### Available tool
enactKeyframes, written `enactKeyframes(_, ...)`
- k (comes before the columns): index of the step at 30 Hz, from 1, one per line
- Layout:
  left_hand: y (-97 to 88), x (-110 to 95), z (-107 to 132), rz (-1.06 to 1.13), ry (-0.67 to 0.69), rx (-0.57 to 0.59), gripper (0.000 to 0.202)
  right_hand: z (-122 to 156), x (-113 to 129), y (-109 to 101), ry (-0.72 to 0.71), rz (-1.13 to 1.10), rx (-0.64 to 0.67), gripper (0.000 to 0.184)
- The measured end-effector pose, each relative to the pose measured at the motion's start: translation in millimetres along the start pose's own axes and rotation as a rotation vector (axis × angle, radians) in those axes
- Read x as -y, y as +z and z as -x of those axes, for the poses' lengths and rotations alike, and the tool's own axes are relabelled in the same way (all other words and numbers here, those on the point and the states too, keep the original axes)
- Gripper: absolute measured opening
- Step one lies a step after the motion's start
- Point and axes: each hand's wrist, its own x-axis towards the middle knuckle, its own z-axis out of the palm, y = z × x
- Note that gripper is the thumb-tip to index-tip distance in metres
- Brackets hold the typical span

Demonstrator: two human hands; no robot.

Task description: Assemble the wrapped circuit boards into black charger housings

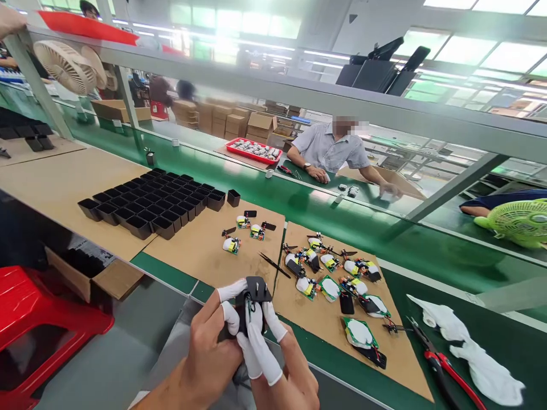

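Near the front edge of the bench, my left hand (213, 339) and my right hand (284, 361) are both closed around a black power adapter (257, 289). Its flat plug plate, with metal pins, faces up, and wiring shows just below it. My fingers hide most of the body. White finger covers sit on several of my fingertips. Beyond my hands lie black tweezers (274, 265). To the right, several green circuit boards (360, 332) with white pads, yellow parts and wired black plug plates are spread over a cardboard sheet (404, 364).
Rows of black open cases (164, 202) stand at the left. Red-handled pliers (440, 359) and a crumpled white cloth (482, 350) lie at the right. Across the green bench, a person (331, 151) works near a red tray (254, 151). A red stool (47, 324) stands below left.
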Motion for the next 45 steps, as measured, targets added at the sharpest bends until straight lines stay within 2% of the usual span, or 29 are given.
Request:
enactKeyframes(2,-4.8,1,3,-0.042,0.028,0.006,0.028,-2,-6,6,0.083,-0.105,-0.069,0.039)
enactKeyframes(3,-8.0,1,6,-0.074,0.033,0.018,0.026,-3,-9,9,0.213,-0.224,-0.120,0.031)
enactKeyframes(5,-14.1,5,17,-0.123,-0.019,0.035,0.031,-3,-13,17,0.596,-0.536,-0.224,0.023)
enactKeyframes(7,-17.8,12,32,-0.058,-0.202,0.027,0.042,1,-14,26,0.936,-0.796,-0.305,0.031)
enactKeyframes(9,-18.0,22,46,0.140,-0.472,-0.025,0.043,12,-13,34,1.067,-0.931,-0.311,0.037)
enactKeyframes(11,-16.0,31,52,0.390,-0.669,0.070,0.056,28,-10,41,1.145,-1.052,-0.259,0.035)
enactKeyframes(13,-14.2,37,50,0.566,-0.768,0.180,0.066,43,-9,47,1.193,-1.094,-0.175,0.034)
enactKeyframes(16,-13.8,35,38,0.652,-0.864,0.227,0.064,60,-12,54,1.088,-0.876,-0.142,0.037)
enactKeyframes(20,-16.3,22,18,0.645,-1.008,0.198,0.066,61,-28,56,0.907,-0.626,-0.170,0.037)
enactKeyframes(24,-20.0,18,2,0.593,-1.053,0.177,0.067,43,-53,45,0.669,-0.439,-0.156,0.026)
enactKeyframes(28,-23.7,26,-7,0.555,-1.014,0.193,0.068,12,-78,25,0.424,-0.217,-0.127,0.015)
enactKeyframes(30,-24.7,30,-11,0.531,-0.984,0.199,0.067,-9,-91,14,0.345,-0.094,-0.058,0.014)
enactKeyframes(33,-23.7,33,-17,0.489,-0.990,0.195,0.064,-48,-112,7,0.265,0.114,0.152,0.020)
enactKeyframes(37,-19.0,31,-24,0.474,-1.029,0.177,0.062,-89,-131,26,0.114,0.479,0.453,0.023)
enactKeyframes(39,-16.9,30,-25,0.487,-1.043,0.162,0.062,-98,-135,40,0.076,0.554,0.528,0.028)
enactKeyframes(41,-16.0,30,-27,0.503,-1.053,0.143,0.058,-100,-132,45,0.076,0.535,0.541,0.032)
enactKeyframes(43,-16.5,31,-27,0.509,-1.049,0.118,0.053,-101,-123,38,0.083,0.493,0.523,0.031)
enactKeyframes(45,-18.3,33,-28,0.494,-1.035,0.095,0.051,-104,-108,19,0.098,0.398,0.484,0.027)
